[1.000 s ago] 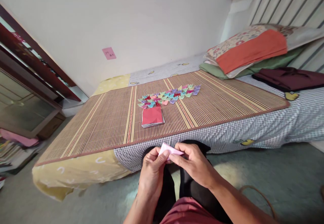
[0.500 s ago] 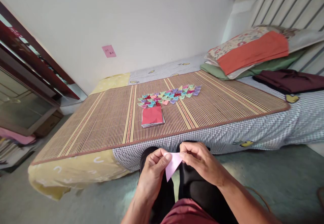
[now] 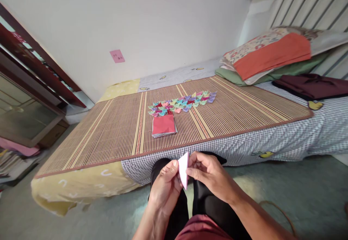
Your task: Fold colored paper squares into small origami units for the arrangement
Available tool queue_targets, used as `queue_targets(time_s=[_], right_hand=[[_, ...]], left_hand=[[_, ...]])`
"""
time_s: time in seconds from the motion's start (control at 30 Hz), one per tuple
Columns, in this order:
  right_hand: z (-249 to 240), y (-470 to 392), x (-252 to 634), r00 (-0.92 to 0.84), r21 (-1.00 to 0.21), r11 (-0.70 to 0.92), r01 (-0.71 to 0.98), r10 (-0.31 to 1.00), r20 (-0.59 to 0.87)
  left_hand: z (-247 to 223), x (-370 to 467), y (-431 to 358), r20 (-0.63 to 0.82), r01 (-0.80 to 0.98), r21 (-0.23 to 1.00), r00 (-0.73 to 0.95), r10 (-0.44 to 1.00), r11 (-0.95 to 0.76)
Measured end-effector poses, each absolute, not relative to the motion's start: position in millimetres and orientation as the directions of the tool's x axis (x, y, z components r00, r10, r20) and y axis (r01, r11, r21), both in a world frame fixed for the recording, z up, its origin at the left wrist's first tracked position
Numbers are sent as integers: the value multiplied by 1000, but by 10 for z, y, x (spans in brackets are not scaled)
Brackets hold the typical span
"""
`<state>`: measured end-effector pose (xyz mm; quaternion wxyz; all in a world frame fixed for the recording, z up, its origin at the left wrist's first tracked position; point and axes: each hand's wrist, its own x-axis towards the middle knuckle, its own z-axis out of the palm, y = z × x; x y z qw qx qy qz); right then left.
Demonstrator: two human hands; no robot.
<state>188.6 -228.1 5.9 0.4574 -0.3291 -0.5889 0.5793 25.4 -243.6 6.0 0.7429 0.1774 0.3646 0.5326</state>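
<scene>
The left hand [image 3: 165, 182] and right hand [image 3: 212, 172] appear to be working a fold in the pale pink paper [image 3: 183, 168], the fingers of both pinching it from either side above the legs [image 3: 208, 203]. The next move is probably calling for aligned layers and a firm crease. The paper is showing a narrow, pointed, near-upright shape.

Lower centre, a folded-paper triangle [image 3: 183, 169] is white, edged pink; mid-frame, a square paper stack [image 3: 164, 125] is topped red, folded-paper shapes [image 3: 187, 106] multicoloured, the slatted mat [image 3: 108, 135] striped brown and tan.
</scene>
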Motion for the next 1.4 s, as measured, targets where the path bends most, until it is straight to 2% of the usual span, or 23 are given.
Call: queue_targets(time_s=[0.17, 0.27, 0.37, 0.47, 0.57, 0.67, 0.9, 1.07, 1.13, 1.3, 1.4], right_hand=[[58, -2295, 1912, -412, -968, 16, -252, 903, 123], [53, -2296, 1929, -403, -973, 40, -227, 906, 131], [49, -2303, 1927, -354, -982, 130, -140, 919, 172], [33, -2322, 1889, -239, -967, 254, -32, 937, 254], [20, -2345, 1837, -155, -904, 423, 68, 899, 409], [29, -2371, 1799, -159, -838, 535, 106, 841, 517], [15, -2407, 1746, -91, -798, 574, 185, 818, 568], [-6, -2395, 1744, -108, -773, 603, 196, 797, 594], [1, -2404, 1742, -122, -769, 609, 193, 793, 598], [-45, -2419, 1719, -97, -700, 658, 277, 744, 661], [-111, -2399, 1716, -97, -630, 682, 372, 704, 704]], left_hand=[[76, 263, -2430, -361, -671, 616, 226, 905, 413], [79, 258, -2425, -354, -659, 626, 236, 905, 417], [77, 246, -2435, -318, -629, 684, 200, 927, 370], [58, 235, -2459, -227, -529, 809, 123, 966, 257], [23, 229, -2481, -131, -384, 910, 93, 987, 157], [2, 238, -2495, -90, -310, 945, 76, 993, 109], [42, 314, -2521, -140, -437, 880, 136, 981, 186], [15, 263, -2535, -77, -241, 967, 47, 996, 86], [9, 252, -2541, -82, -217, 972, 43, 996, 90], [38, 314, -2565, -251, -432, 850, 170, 953, 301], [60, 349, -2571, -279, -507, 790, 203, 939, 344]])
